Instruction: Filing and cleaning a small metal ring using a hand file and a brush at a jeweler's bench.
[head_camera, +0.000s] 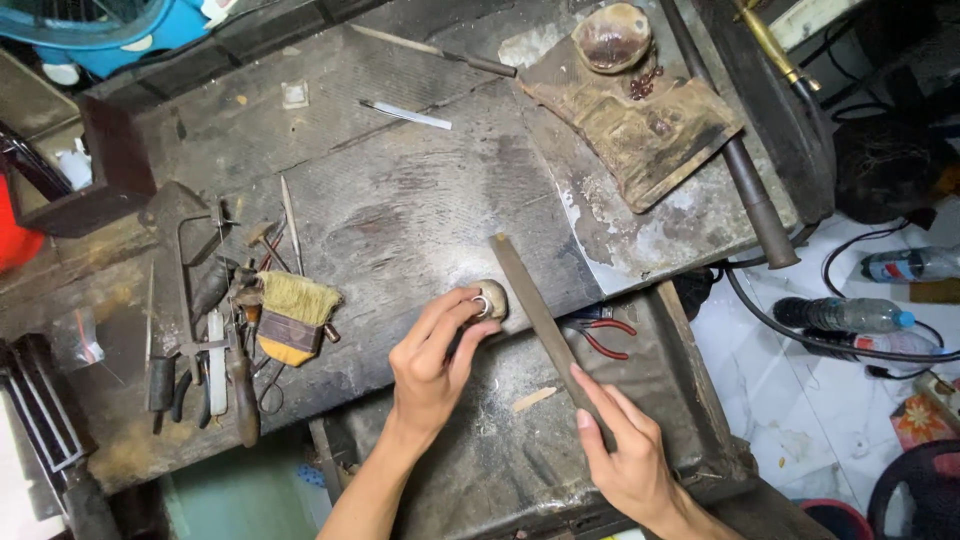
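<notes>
My left hand (430, 365) pinches a small metal ring (483, 305) against a rounded wooden peg (495, 298) at the front edge of the dark workbench (420, 200). My right hand (625, 450) grips the handle end of a long flat file (535, 305), index finger laid along it. The file slants up and left, its tip just right of the ring and peg.
A brush (292, 318) and several hand tools (215, 340) lie at the bench's left. Red-handled pliers (605, 335) sit in the drawer (520, 440) below. A worn block with a domed piece (625, 90) lies top right. Plastic bottles (850, 315) and cables lie on the floor at right.
</notes>
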